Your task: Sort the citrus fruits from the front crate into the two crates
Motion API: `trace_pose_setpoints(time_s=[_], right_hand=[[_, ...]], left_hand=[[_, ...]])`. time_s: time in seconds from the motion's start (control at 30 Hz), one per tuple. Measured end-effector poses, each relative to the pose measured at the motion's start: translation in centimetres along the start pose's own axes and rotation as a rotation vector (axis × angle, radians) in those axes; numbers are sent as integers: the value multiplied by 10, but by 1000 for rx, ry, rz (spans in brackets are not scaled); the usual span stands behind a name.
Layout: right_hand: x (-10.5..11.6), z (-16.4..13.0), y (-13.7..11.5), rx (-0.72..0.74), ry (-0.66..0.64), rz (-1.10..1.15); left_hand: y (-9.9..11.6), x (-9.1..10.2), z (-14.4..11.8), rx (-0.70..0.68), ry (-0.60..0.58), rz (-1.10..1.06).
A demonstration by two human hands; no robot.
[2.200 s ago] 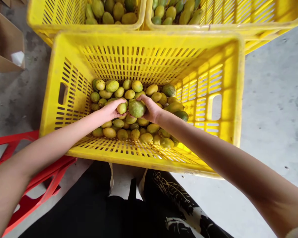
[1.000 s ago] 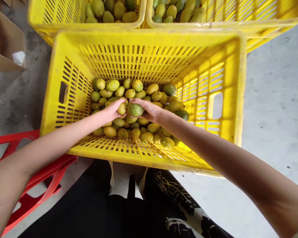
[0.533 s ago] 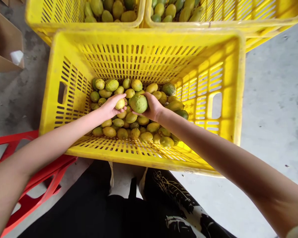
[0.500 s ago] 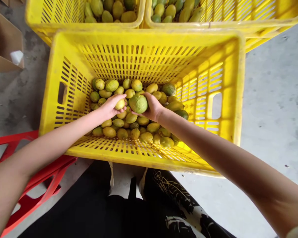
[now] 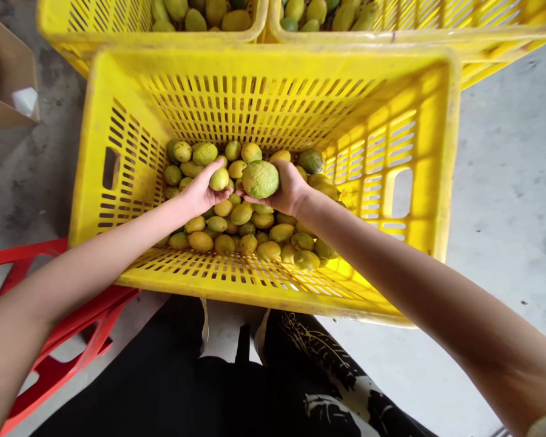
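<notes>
Inside a yellow slotted crate (image 5: pixel 264 60), both hands hover over a layer of yellow and green lemons (image 5: pixel 241 214). My left hand (image 5: pixel 202 193) holds a small yellow-green lemon (image 5: pixel 219 179), its fingers curled beneath and thumb on top. Close beside it, my right hand (image 5: pixel 290 186) grips a larger, rough-skinned green lemon (image 5: pixel 261 179) from the right. The fingertips of the two hands nearly meet between the fruits. Lemons under my hands and right forearm are partly hidden.
Two more yellow crates (image 5: pixel 164 37) (image 5: pixel 418 36) with similar fruit adjoin the far side. A red plastic stool (image 5: pixel 84 306) stands at the lower left. An open cardboard box (image 5: pixel 9 73) sits on the grey floor at the upper left.
My right hand has lifted the larger green lemon slightly up and to the right, turning it a little. My left hand keeps its lemon, slightly raised. The view has shifted slightly.
</notes>
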State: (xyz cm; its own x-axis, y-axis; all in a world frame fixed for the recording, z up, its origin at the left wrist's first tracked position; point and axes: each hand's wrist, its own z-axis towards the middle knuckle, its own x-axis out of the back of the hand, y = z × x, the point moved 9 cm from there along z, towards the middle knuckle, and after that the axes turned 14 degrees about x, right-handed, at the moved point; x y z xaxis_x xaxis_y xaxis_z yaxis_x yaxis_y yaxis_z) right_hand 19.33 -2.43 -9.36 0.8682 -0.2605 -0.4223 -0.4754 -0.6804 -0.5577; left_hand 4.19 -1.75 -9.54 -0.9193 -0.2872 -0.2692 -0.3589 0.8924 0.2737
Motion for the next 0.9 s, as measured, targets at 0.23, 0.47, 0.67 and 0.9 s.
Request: trace_pose_setpoints(time_s=[0.23, 0.47, 0.67, 0.9], right_hand=[[1, -1, -9, 93, 47, 14], [-5, -5, -17, 136, 12, 40], [1, -3, -11, 85, 28, -17], [0, -4, -13, 111, 51, 48]], left_hand=[[2, -5, -7, -16, -24, 91], [-1, -2, -1, -4, -41, 136], [1, 2, -3, -17, 40, 203], [1, 10, 5, 7, 51, 73]])
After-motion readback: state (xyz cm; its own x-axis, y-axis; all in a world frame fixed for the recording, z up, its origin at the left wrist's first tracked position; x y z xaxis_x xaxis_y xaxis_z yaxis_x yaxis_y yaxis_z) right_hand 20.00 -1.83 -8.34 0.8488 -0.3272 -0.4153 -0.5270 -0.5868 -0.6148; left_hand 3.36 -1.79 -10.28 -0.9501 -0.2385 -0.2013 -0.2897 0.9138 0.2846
